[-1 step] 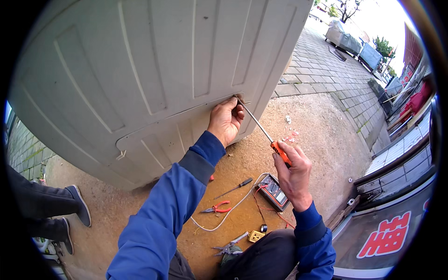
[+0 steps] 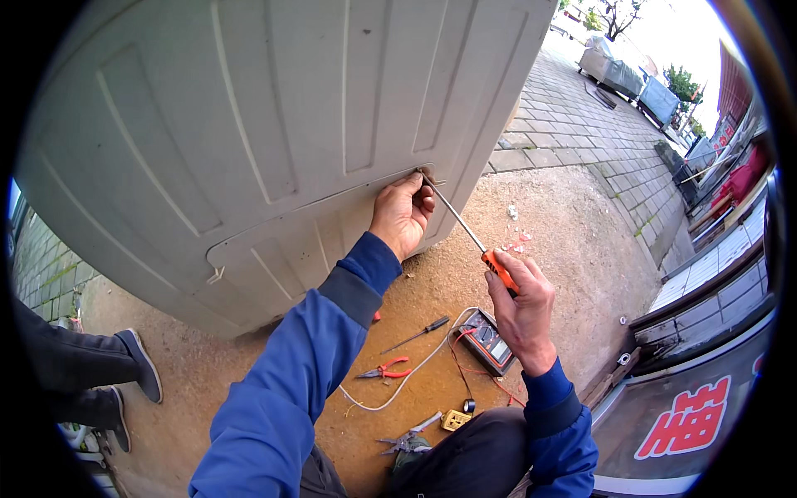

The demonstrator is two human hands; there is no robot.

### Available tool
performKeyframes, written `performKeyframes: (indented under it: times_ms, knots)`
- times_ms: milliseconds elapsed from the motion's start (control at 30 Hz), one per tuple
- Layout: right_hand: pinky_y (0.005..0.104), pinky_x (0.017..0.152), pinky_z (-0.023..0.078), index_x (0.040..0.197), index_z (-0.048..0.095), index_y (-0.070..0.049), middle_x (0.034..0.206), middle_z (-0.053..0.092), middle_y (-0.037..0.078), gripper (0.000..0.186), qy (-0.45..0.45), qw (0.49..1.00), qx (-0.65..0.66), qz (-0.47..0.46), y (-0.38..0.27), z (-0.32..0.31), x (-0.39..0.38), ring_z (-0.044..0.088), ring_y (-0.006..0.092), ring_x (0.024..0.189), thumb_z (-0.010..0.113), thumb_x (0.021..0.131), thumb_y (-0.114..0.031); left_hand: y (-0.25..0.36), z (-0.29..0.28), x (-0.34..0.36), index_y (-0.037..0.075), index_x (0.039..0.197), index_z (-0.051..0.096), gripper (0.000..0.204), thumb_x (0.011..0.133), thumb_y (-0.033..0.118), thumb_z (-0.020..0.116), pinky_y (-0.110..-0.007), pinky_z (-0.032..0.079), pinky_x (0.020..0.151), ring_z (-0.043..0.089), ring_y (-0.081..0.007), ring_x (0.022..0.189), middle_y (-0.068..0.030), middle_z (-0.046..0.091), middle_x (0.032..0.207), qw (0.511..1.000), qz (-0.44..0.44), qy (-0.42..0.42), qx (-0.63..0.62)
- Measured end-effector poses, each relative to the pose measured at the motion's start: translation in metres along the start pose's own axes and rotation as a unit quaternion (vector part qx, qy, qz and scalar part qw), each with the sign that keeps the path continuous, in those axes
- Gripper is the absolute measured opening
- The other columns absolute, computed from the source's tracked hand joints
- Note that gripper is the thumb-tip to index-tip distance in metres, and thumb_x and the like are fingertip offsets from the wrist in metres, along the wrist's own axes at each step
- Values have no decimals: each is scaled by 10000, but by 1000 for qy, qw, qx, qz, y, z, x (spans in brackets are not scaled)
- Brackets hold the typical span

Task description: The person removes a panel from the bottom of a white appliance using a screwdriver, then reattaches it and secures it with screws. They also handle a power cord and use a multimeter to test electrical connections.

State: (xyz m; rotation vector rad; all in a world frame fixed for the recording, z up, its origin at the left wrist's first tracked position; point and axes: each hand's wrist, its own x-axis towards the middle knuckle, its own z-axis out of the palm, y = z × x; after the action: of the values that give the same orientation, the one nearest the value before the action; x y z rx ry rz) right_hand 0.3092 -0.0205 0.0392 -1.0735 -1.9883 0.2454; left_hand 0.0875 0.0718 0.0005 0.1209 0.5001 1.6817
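Note:
A grey metal cabinet (image 2: 299, 100) has a ribbed removable panel (image 2: 282, 257) low on its face. My left hand (image 2: 400, 214) has its fingers pinched at the panel’s upper right corner, around the screwdriver’s tip; what exactly they grip is hidden. My right hand (image 2: 523, 303) is wrapped round the orange handle of a long screwdriver (image 2: 452, 212), whose shaft runs up to that corner. On the ground below lie a black-handled screwdriver (image 2: 415, 334), red-handled pliers (image 2: 383, 372), a multimeter (image 2: 488, 340) with leads, black tape (image 2: 469, 406), grey pliers (image 2: 401, 441) and a yellow object (image 2: 455, 420).
Another person’s legs and shoes (image 2: 141, 365) are at the left. A sign board (image 2: 623, 432) and stacked items (image 2: 735, 191) line the right side. Brick paving (image 2: 581, 116) runs back toward covered carts (image 2: 614, 75). My knee (image 2: 486, 456) is at the bottom.

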Motion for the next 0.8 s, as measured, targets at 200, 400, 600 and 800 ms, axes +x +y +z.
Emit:
performKeyframes:
  times_ms: [200, 400, 600, 800]
  knots:
    - [367, 576, 463, 1151, 689, -15, 783, 599, 137, 308, -4, 999, -18, -43, -4, -4, 6, 577, 235, 632, 722, 847, -52, 3, 3, 0, -2, 946, 662, 49, 955, 41, 640, -235, 509, 594, 583, -132, 709, -64, 626, 816, 999, -8, -12, 39]
    - [268, 609, 505, 1145, 610, 70, 857, 638, 65, 285, -101, 793, 454, 394, -12, -14, 18, 631, 150, 728, 699, 906, -57, 2, 1, 2, 13, 907, 652, 42, 944, 34, 651, -233, 485, 564, 574, -127, 667, -48, 616, 789, 998, 20, -6, 51]
    - [310, 685, 575, 1166, 526, 73, 941, 651, 136, 310, 26, 824, 448, 346, -17, -7, -13, 686, 203, 795, 674, 903, 4, -4, 3, 1, 36, 908, 653, 28, 932, 24, 663, -226, 458, 545, 569, -112, 663, -30, 613, 786, 999, 26, -1, 41]
    - [296, 541, 556, 1083, 569, 5, 924, 656, 137, 331, -51, 779, 507, 365, 0, -6, -17, 679, 192, 715, 557, 1039, -322, -2, 4, 1, 41, 899, 648, 47, 916, 14, 683, -228, 462, 543, 572, -110, 669, -31, 615, 794, 999, 38, 0, 25]
